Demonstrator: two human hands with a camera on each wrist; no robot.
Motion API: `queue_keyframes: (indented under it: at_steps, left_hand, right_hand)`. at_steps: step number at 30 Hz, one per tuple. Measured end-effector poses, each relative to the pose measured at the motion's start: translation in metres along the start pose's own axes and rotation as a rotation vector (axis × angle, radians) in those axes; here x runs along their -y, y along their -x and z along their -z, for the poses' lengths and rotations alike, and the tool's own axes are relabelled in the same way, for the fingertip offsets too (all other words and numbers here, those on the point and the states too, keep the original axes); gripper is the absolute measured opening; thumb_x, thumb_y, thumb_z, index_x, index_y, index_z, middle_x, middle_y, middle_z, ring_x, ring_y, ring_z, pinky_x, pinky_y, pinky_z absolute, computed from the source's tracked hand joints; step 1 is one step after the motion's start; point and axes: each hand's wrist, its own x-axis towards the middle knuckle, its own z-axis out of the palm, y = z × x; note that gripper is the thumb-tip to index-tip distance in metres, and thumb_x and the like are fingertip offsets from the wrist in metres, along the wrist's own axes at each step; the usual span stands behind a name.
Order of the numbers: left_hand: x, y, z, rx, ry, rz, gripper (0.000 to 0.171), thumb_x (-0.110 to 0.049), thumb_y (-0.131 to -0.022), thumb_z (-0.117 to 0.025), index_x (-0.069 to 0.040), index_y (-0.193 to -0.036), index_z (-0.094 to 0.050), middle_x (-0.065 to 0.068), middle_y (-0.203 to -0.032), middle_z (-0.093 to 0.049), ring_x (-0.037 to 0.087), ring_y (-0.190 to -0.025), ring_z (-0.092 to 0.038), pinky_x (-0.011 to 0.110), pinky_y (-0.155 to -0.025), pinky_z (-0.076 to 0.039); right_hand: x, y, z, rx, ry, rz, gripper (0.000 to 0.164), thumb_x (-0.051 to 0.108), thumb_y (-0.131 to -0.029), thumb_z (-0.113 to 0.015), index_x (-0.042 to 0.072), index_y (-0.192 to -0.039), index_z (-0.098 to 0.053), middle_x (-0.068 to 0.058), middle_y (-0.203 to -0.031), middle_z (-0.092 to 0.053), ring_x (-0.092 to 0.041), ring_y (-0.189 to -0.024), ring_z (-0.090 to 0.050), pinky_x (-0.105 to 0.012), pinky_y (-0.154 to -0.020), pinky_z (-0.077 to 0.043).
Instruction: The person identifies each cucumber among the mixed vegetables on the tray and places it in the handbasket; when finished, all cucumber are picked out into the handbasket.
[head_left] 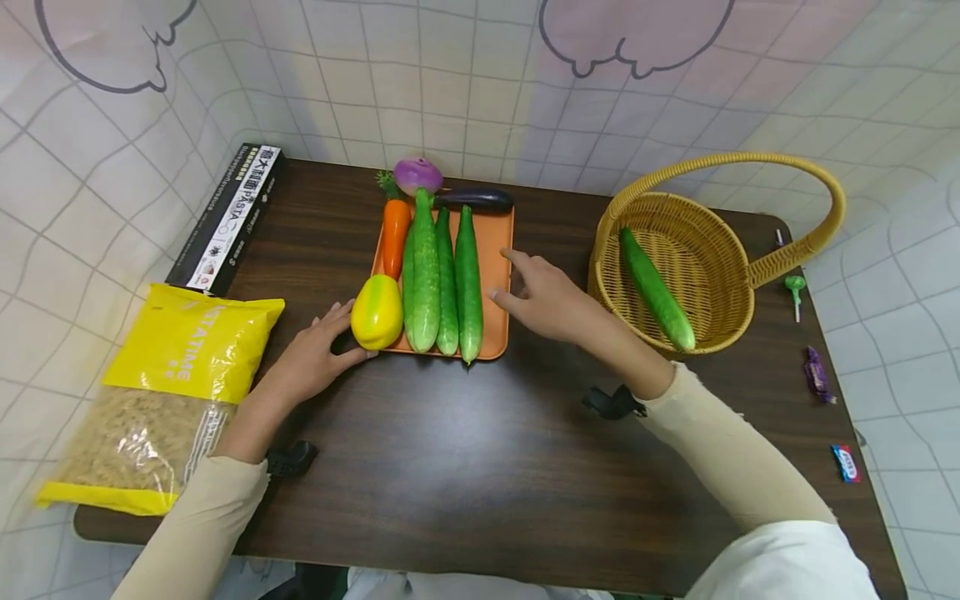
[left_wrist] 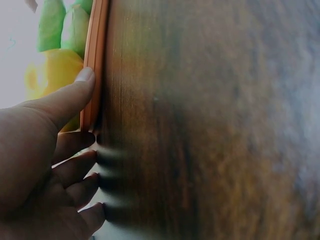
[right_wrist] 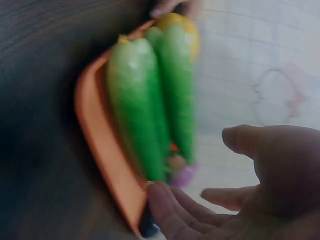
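An orange tray holds several green cucumbers, a carrot, a yellow pepper-like vegetable, a dark eggplant and a round purple vegetable. At the tray's near left corner is my left hand. Its thumb touches the tray rim in the left wrist view, while the other fingertips reach the table beside it. My right hand hovers by the tray's right edge, fingers spread and holding nothing. One cucumber lies inside the wicker basket on the right.
On the left lie a yellow pasta bag and a long black pasta box. A green lollipop, a purple-wrapped candy and a blue-red packet line the right table edge. The basket's tall handle arches above it.
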Motion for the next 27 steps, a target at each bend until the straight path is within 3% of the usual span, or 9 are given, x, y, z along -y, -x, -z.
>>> queue_keyframes:
  at_steps: [5,10,21,27]
  left_hand:
    - [-0.001,0.0,0.001,0.005,0.001,-0.002,0.076,-0.047,-0.096,-0.064,-0.011,-0.156,-0.035,0.012,-0.164,-0.021,0.032,-0.151,-0.01,0.056,-0.119,-0.007]
    - [0.0,-0.001,0.001,-0.001,-0.007,-0.004,0.076,-0.046,-0.097,-0.064,-0.011,-0.157,-0.035,0.012,-0.164,-0.021,0.031,-0.151,-0.011,0.055,-0.119,-0.008]
    - [-0.002,0.002,0.002,-0.003,-0.01,-0.001,0.075,-0.042,-0.097,-0.066,-0.01,-0.157,-0.034,0.012,-0.164,-0.021,0.031,-0.151,-0.011,0.054,-0.119,-0.008]
    - [-0.001,0.001,0.001,0.001,-0.011,-0.001,0.076,-0.044,-0.097,-0.065,-0.01,-0.157,-0.034,0.012,-0.164,-0.021,0.031,-0.151,-0.01,0.054,-0.119,-0.008]
  right_hand:
    - [0.002,-0.036,-0.03,0.011,-0.009,-0.034,0.079,0.048,-0.102,-0.052,0.017,-0.162,-0.012,-0.02,-0.146,-0.034,-0.026,-0.104,-0.056,-0.043,-0.082,-0.051]
    - [0.007,-0.056,-0.049,-0.001,-0.015,-0.076,0.081,0.043,-0.102,-0.054,0.021,-0.163,-0.005,-0.019,-0.129,-0.035,-0.027,-0.085,-0.052,-0.037,-0.066,-0.049]
    - [0.013,-0.061,-0.06,0.013,-0.012,-0.164,0.08,0.037,-0.104,-0.053,0.029,-0.162,0.002,-0.017,-0.124,-0.033,-0.024,-0.065,-0.045,-0.035,-0.054,-0.042]
    - [0.012,-0.062,-0.058,0.023,0.047,-0.177,0.08,0.038,-0.103,-0.053,0.031,-0.162,0.001,-0.018,-0.125,-0.035,-0.026,-0.075,-0.046,-0.036,-0.057,-0.043]
